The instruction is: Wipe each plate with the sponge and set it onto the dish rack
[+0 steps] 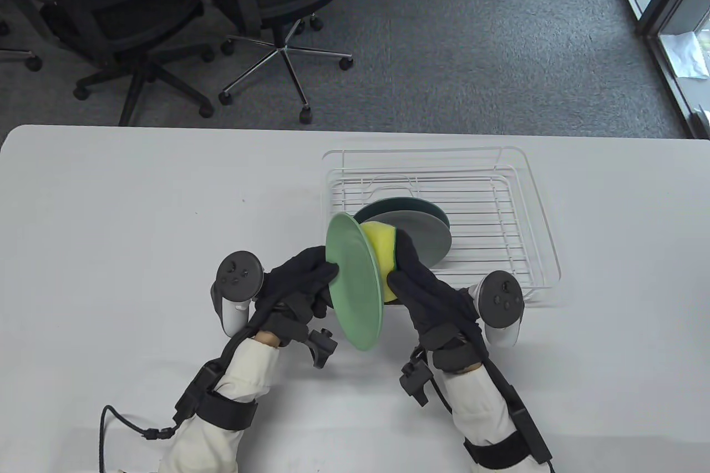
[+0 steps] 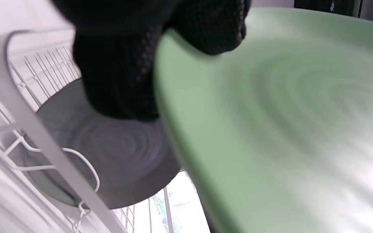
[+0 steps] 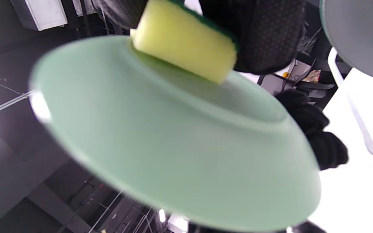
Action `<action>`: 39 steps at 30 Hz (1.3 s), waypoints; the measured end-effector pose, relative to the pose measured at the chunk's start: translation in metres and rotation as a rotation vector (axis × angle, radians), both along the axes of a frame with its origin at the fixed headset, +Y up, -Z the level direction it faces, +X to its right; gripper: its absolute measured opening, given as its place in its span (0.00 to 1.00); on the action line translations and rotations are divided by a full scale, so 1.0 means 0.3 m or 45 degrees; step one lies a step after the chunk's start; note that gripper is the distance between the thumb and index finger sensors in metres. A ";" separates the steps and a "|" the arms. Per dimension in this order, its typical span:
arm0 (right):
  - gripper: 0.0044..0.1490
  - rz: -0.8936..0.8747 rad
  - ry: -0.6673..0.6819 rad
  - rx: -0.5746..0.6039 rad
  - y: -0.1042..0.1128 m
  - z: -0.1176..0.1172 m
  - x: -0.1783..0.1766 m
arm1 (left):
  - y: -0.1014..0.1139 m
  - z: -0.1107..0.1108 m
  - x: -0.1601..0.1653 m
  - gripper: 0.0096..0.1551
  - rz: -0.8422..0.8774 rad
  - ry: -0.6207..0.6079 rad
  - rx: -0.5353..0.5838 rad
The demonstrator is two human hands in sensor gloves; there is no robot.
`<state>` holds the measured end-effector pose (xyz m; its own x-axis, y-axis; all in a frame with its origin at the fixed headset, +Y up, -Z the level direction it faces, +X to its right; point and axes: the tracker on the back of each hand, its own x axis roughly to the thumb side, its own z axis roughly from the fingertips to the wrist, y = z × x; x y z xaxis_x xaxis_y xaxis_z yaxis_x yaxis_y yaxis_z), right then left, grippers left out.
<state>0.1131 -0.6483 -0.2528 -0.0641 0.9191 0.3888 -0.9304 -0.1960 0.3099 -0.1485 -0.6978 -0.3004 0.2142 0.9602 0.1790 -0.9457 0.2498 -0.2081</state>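
Two gloved hands meet above the table: the left hand (image 1: pixel 302 281) grips a plate's rim, the right hand (image 1: pixel 424 284) presses a sponge to its face

Table view looks down from above; both wrist views, close and blurred, share the green plate (image 1: pixel 355 284).

yellow sponge (image 1: pixel 381 251) against tilted green plate (image 1: pixel 355 284)
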 end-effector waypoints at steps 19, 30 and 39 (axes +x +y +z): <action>0.41 -0.031 0.224 -0.134 -0.011 -0.010 -0.013 | 0.014 -0.015 -0.099 0.22 0.033 0.209 0.028; 0.41 -0.327 -0.058 -0.121 -0.006 -0.048 0.256 | 0.122 -0.003 -0.144 0.20 -0.258 0.379 0.389; 0.41 -0.321 -0.206 -0.258 -0.145 -0.052 0.439 | 0.160 -0.037 -0.009 0.20 -0.744 0.394 0.634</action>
<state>0.2448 -0.6917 -0.2686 0.1289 0.9712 0.2005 -0.9818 0.0965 0.1637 -0.1512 -0.6500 -0.3113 0.7637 0.5028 0.4049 -0.6313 0.7129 0.3053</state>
